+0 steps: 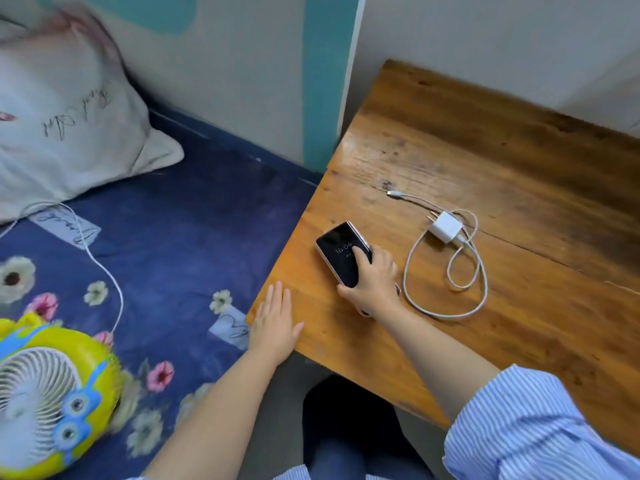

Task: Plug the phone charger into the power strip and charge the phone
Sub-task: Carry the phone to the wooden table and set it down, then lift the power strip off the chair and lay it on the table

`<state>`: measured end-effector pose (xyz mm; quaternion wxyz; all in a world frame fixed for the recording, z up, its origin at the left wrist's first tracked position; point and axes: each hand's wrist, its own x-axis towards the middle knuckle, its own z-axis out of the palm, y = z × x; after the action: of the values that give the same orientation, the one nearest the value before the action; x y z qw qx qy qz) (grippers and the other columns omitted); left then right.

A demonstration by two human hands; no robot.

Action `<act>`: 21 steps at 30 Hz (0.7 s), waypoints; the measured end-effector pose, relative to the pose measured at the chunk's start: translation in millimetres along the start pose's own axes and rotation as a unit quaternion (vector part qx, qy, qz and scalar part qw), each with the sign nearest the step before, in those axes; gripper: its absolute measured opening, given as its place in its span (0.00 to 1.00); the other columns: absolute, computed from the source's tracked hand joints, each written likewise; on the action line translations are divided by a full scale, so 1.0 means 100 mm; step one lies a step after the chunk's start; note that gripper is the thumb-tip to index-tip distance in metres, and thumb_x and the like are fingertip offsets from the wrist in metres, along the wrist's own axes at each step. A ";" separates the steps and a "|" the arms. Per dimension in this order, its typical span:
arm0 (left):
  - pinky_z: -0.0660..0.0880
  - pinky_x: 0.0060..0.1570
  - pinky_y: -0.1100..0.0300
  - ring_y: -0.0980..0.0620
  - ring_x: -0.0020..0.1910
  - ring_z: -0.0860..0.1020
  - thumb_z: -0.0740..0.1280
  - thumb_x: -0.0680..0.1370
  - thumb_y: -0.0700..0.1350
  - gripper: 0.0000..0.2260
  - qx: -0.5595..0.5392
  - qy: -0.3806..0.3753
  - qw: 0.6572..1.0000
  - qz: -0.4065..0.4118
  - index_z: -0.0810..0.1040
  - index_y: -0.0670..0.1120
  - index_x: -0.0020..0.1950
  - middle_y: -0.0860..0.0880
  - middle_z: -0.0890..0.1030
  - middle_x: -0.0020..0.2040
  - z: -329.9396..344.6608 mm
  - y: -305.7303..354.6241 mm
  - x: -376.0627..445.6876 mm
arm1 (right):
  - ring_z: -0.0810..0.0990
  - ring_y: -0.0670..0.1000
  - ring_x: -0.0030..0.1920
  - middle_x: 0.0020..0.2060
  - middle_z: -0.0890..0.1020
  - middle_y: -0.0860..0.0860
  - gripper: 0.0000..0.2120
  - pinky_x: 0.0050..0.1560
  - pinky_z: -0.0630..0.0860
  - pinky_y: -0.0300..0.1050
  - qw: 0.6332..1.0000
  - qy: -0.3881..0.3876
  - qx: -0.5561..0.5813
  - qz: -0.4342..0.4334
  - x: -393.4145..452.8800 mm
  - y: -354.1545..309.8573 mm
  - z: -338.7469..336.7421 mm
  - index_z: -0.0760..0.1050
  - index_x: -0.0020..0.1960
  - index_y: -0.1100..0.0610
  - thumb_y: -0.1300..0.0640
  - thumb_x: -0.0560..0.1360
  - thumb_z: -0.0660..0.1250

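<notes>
A dark phone (337,249) with a lit screen showing 16:04 lies on the wooden table (485,161) near its left edge. My right hand (372,284) grips the phone's lower end, thumb on one side and fingers over the other. To the right lies a white charger plug (446,226), prongs pointing up-left. Its white cable (450,306) loops on the wood, and the free connector (391,193) rests farther back. My left hand (275,323) lies flat, fingers spread, on the table's left corner. No power strip is in view.
Left of the table is a bed with a blue flowered sheet (180,237), a white pillow (62,133) and a yellow cartoon fan (52,403) with its own white cord (107,275). Walls close in behind the table. My legs are below the table's front edge.
</notes>
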<state>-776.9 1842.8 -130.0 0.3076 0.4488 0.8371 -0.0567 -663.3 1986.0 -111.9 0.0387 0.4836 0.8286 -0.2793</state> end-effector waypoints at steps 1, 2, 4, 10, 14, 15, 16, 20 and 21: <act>0.46 0.75 0.52 0.45 0.75 0.42 0.56 0.79 0.52 0.31 -0.006 0.000 1.000 0.002 0.44 0.41 0.74 0.42 0.43 0.77 0.06 -0.03 0.00 | 0.58 0.60 0.66 0.67 0.62 0.60 0.34 0.67 0.56 0.55 1.000 0.003 0.003 -0.003 0.04 -0.01 0.08 0.61 0.67 0.56 0.48 0.66 0.70; 0.45 0.75 0.52 0.46 0.75 0.41 0.56 0.79 0.52 0.31 -0.011 0.008 1.000 0.009 0.43 0.41 0.74 0.42 0.42 0.77 0.06 -0.03 0.01 | 0.58 0.60 0.67 0.67 0.62 0.60 0.34 0.67 0.56 0.55 1.000 0.013 0.008 -0.005 0.07 -0.03 0.08 0.61 0.67 0.56 0.48 0.66 0.70; 0.44 0.74 0.53 0.46 0.75 0.41 0.55 0.79 0.53 0.31 -0.021 0.009 1.000 0.011 0.43 0.41 0.74 0.42 0.42 0.77 0.12 -0.07 0.01 | 0.57 0.60 0.67 0.68 0.62 0.60 0.34 0.67 0.56 0.55 1.000 0.018 0.012 -0.006 0.12 -0.04 0.18 0.61 0.67 0.56 0.49 0.66 0.71; 0.45 0.74 0.52 0.46 0.75 0.41 0.56 0.79 0.52 0.31 -0.014 -0.008 1.000 0.002 0.43 0.41 0.74 0.42 0.42 0.77 0.10 -0.07 -0.01 | 0.53 0.60 0.71 0.72 0.55 0.60 0.36 0.70 0.54 0.57 1.000 -0.005 -0.017 -0.010 0.11 -0.03 0.26 0.56 0.70 0.55 0.47 0.69 0.68; 0.52 0.74 0.49 0.44 0.75 0.48 0.59 0.78 0.49 0.28 0.040 -0.002 0.999 0.005 0.51 0.40 0.73 0.41 0.51 0.76 -0.18 0.12 0.02 | 0.51 0.59 0.73 0.74 0.53 0.59 0.33 0.71 0.55 0.57 0.997 -0.070 -0.039 -0.018 0.02 -0.01 0.02 0.53 0.72 0.54 0.47 0.73 0.64; 0.53 0.73 0.49 0.43 0.75 0.50 0.59 0.78 0.48 0.27 0.053 0.013 0.998 0.020 0.53 0.40 0.72 0.41 0.53 0.76 -0.27 0.24 0.06 | 0.52 0.59 0.73 0.74 0.53 0.59 0.31 0.71 0.55 0.58 0.996 -0.072 -0.041 -0.022 -0.03 0.03 -0.08 0.54 0.71 0.54 0.48 0.74 0.63; 0.54 0.73 0.49 0.44 0.75 0.52 0.60 0.78 0.47 0.25 0.061 0.030 0.997 0.030 0.56 0.40 0.71 0.41 0.56 0.75 -0.36 0.33 0.10 | 0.52 0.59 0.73 0.74 0.54 0.59 0.29 0.71 0.55 0.58 0.996 -0.070 -0.043 -0.029 -0.05 0.04 -0.14 0.56 0.70 0.55 0.50 0.74 0.62; 0.62 0.69 0.50 0.44 0.72 0.59 0.61 0.77 0.44 0.19 0.114 0.080 0.982 0.124 0.64 0.40 0.66 0.41 0.65 0.70 -0.72 1.06 0.25 | 0.54 0.58 0.72 0.72 0.58 0.60 0.23 0.69 0.57 0.58 0.999 -0.007 -0.050 -0.008 -0.29 0.37 -0.62 0.62 0.67 0.59 0.57 0.74 0.61; 0.63 0.67 0.49 0.43 0.71 0.60 0.60 0.77 0.43 0.17 0.132 0.084 0.977 0.142 0.66 0.40 0.64 0.41 0.66 0.69 -0.78 1.24 0.27 | 0.55 0.58 0.72 0.71 0.60 0.60 0.22 0.68 0.58 0.58 0.999 0.014 -0.050 0.000 -0.36 0.47 -0.74 0.63 0.66 0.60 0.58 0.74 0.61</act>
<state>-726.5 1964.0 -60.0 0.1794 0.6032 0.7726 -0.0840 -590.3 2012.9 -57.5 0.0516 0.4845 0.8423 -0.2305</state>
